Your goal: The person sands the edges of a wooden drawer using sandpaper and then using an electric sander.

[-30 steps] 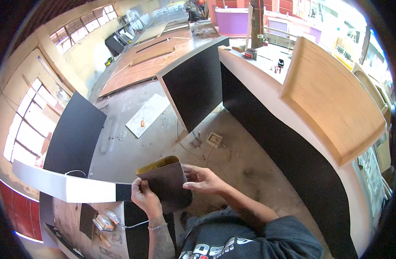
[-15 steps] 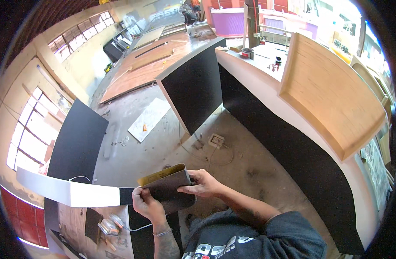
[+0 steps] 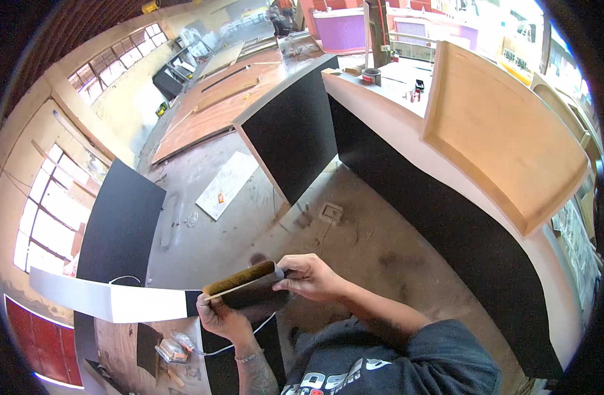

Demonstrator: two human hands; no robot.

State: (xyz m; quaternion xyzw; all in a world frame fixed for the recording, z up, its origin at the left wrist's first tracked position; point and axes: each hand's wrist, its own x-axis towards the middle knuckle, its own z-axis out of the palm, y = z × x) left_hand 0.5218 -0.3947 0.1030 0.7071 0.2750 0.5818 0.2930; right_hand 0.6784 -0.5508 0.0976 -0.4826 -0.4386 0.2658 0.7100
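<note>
Both my hands hold a sheet of sandpaper (image 3: 259, 296) in front of my body, dark grit face toward me. It is folded over, so its brownish-yellow backing (image 3: 239, 280) shows along the top. My left hand (image 3: 221, 322) pinches the lower left corner, thumb on the near side. At the right end, my right hand (image 3: 312, 278) grips the sheet between thumb and fingers. Just left of my left hand runs a white curved counter edge (image 3: 147, 305). Below it, a corded tool (image 3: 173, 349) lies on a wooden shelf, its kind hard to make out.
A long black-faced curved counter (image 3: 433, 217) with a pale top bends along my right, bearing a wooden tray-like piece (image 3: 506, 131) and a can (image 3: 371, 77). A black panel (image 3: 292, 131) stands ahead. A white board (image 3: 227, 184) and brown wooden sheets (image 3: 216, 112) lie beyond.
The sandpaper has dropped slightly and tipped, its fold now flatter with more of the backing facing up. Both hands have shifted a little with it and still grip it.
</note>
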